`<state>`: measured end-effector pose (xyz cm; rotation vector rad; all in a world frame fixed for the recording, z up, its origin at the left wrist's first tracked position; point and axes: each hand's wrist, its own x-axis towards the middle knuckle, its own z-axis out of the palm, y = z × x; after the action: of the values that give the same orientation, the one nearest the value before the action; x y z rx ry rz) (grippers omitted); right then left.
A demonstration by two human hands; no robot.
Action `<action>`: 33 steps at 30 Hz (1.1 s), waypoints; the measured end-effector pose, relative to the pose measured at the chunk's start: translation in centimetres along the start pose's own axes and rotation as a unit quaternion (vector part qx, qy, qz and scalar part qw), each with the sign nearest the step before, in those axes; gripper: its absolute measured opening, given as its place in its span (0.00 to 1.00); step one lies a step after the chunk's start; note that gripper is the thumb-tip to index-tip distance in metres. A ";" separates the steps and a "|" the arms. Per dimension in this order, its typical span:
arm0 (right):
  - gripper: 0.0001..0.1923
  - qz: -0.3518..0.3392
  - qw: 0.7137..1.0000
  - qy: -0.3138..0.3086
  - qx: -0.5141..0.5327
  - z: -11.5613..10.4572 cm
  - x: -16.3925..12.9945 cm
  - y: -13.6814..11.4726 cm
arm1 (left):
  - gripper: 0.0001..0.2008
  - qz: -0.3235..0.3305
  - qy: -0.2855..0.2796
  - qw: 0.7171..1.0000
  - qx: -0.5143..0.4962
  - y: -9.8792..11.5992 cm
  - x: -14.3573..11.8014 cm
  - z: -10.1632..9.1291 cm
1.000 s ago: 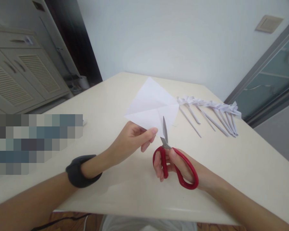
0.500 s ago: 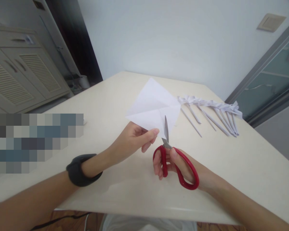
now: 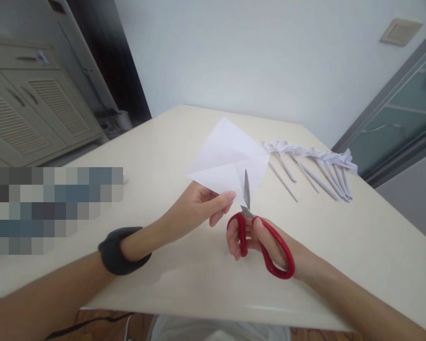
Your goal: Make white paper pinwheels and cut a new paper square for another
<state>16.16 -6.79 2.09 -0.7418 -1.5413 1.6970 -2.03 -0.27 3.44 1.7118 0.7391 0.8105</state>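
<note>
left hand [image 3: 195, 208] pinches the paper [image 3: 227, 158] by its near edge, lifting it off the table [image 3: 341, 237] so the blades get under – right hand [image 3: 266, 244], fingers through the scissors [image 3: 261, 237], cuts just beside that pinch.

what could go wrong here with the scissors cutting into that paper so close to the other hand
The left hand pinches the white paper right beside the blade of the red scissors, so its thumb could get nicked if the cut drifts. The sheet is held in the air by one corner only; it may flex and the cut could wander off line or tear. The right hand works near the folded paper pieces on the table, which a swing could scatter.
</note>
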 end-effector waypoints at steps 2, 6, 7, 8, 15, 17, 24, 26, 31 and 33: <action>0.19 -0.004 1.000 0.002 0.003 0.0 0.0 0.0 | 0.20 -0.005 0.000 1.000 -0.004 -0.1 0.0 0.0; 0.18 0.003 1.000 -0.001 -0.006 0.0 -0.1 -0.1 | 0.19 -0.007 -0.002 1.000 -0.007 -0.1 0.0 0.1; 0.18 0.004 1.000 -0.003 -0.005 0.0 -0.1 -0.2 | 0.19 -0.008 -0.002 1.000 -0.007 -0.1 -0.1 0.1; 0.19 0.004 1.000 -0.003 -0.006 0.1 -0.1 -0.2 | 0.19 -0.009 -0.001 1.000 -0.006 -0.1 -0.1 0.1; 0.19 0.012 1.000 0.005 -0.004 0.1 -0.1 0.2 | 0.19 -0.012 -0.006 1.000 -0.006 -0.1 0.0 0.1; 0.19 -0.003 1.000 0.006 -0.001 0.0 0.0 0.4 | 0.19 -0.012 -0.011 1.000 -0.004 -0.1 0.0 0.1; 0.19 -0.016 1.000 0.005 -0.006 0.0 0.2 0.5 | 0.19 -0.010 -0.018 1.000 -0.007 -0.3 -0.1 0.1; 0.19 -0.009 1.000 0.003 -0.009 0.0 0.2 0.4 | 0.19 -0.014 -0.021 1.000 -0.008 -0.3 -0.1 0.1; 0.18 0.005 1.000 0.005 -0.013 0.0 -0.1 0.4 | 0.19 -0.021 -0.027 0.999 -0.005 -0.3 -0.2 0.1; 0.19 0.011 1.000 0.006 -0.018 -0.1 -0.1 0.3 | 0.19 -0.021 -0.027 0.999 -0.004 -0.2 -0.2 0.1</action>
<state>16.23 -6.87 1.78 -0.7888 -1.5643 1.6826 -2.04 -0.43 3.15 1.6981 0.7313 0.7349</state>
